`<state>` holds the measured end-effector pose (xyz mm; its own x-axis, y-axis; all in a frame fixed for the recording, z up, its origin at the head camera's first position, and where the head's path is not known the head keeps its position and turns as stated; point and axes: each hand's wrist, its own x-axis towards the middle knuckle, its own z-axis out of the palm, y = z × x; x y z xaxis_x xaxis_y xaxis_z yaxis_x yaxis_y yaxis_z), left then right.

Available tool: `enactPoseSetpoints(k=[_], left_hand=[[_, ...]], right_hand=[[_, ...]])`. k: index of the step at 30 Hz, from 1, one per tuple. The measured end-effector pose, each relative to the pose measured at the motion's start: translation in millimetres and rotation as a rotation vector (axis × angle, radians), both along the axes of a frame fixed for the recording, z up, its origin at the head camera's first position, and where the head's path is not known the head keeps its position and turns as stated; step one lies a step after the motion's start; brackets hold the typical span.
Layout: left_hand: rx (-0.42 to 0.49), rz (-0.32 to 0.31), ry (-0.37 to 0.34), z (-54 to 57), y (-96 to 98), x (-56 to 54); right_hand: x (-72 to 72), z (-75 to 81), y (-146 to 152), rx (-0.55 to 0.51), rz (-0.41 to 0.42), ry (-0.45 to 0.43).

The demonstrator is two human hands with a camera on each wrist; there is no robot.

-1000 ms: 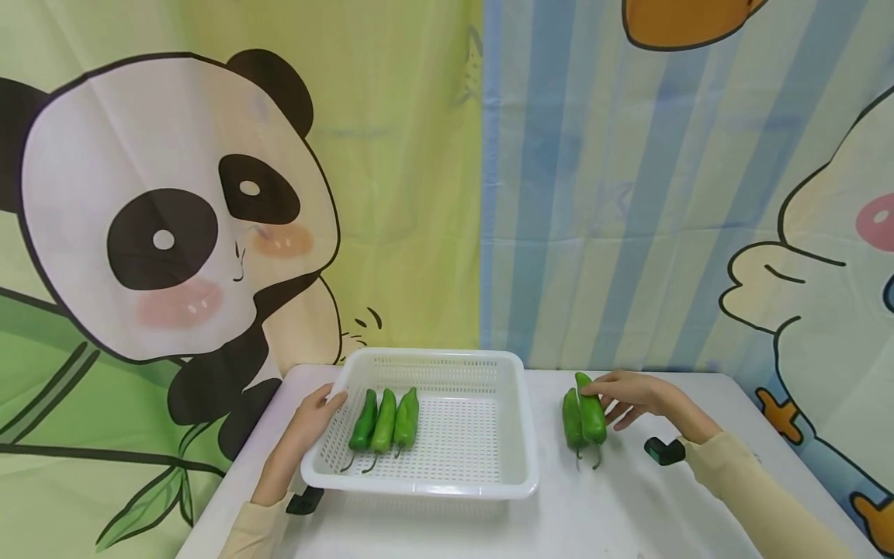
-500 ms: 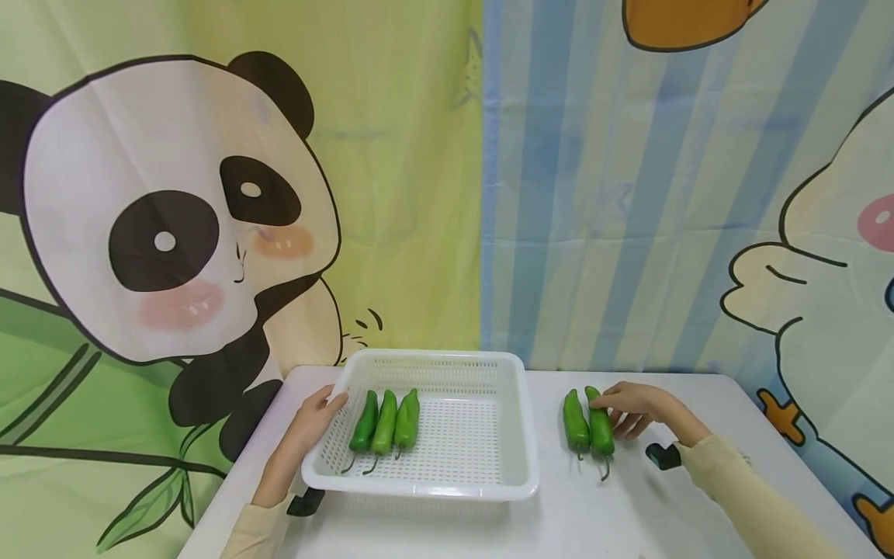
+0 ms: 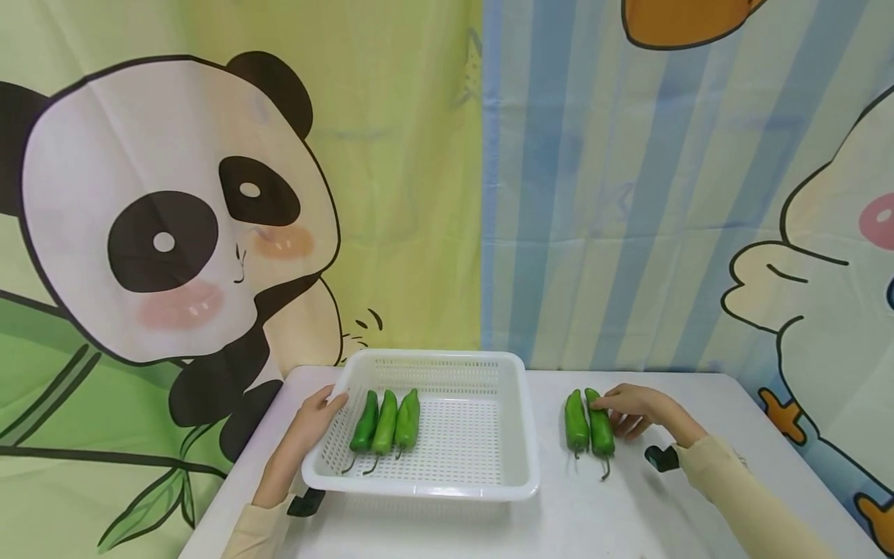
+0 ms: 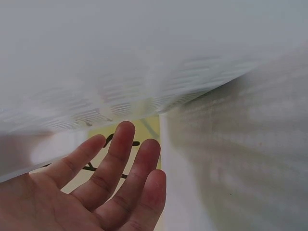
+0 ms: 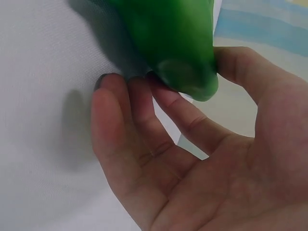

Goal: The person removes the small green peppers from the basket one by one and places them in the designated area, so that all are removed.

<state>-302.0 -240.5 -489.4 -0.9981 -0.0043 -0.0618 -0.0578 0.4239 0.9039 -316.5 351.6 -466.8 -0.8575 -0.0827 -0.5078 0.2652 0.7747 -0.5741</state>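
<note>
My left hand (image 3: 316,419) rests at the left rim of a white perforated plastic basket (image 3: 419,491). In the left wrist view its fingers (image 4: 118,156) are loosely spread beneath the rim, outside the wall; the thumb is hidden there. Three green peppers (image 3: 384,423) lie side by side in the left part of the basket, stems toward me. To the right of the basket, my right hand (image 3: 639,410) pinches the far end of a green pepper (image 3: 601,435) between thumb and fingers, close over the table. Another green pepper (image 3: 576,423) lies just left of it.
A white table (image 3: 559,520) bears the basket and peppers. Behind it hangs a printed curtain (image 3: 412,194) with a panda and a striped half. A black wrist device (image 3: 662,458) sits by my right sleeve, another (image 3: 306,503) by my left.
Over the last second my right hand has lowered its pepper toward me and slightly right, setting it beside the other one. The left hand and basket have stayed put.
</note>
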Motion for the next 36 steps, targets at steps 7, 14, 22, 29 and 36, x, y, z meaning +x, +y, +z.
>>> enactPoseSetpoints(k=[7,14,22,29,36], left_hand=[[-0.002,-0.002,0.007,0.7,0.2,0.8],[-0.002,-0.008,0.009,0.0,-0.3,-0.1],[0.004,-0.004,0.004,-0.8,-0.3,1.5],[0.006,-0.003,0.012,-1.7,-0.4,-0.1],[-0.002,0.001,0.008,-0.5,0.6,1.2]], right_hand=[[2.9,-0.1,5.1,-0.009,-0.023,0.017],[6.1,1.4,7.9,-0.013,-0.019,0.015],[8.8,1.9,7.1,-0.009,-0.015,0.022],[8.2,3.8,7.1,0.031,0.002,0.034],[8.3,5.9,5.4,0.086,0.006,0.044]])
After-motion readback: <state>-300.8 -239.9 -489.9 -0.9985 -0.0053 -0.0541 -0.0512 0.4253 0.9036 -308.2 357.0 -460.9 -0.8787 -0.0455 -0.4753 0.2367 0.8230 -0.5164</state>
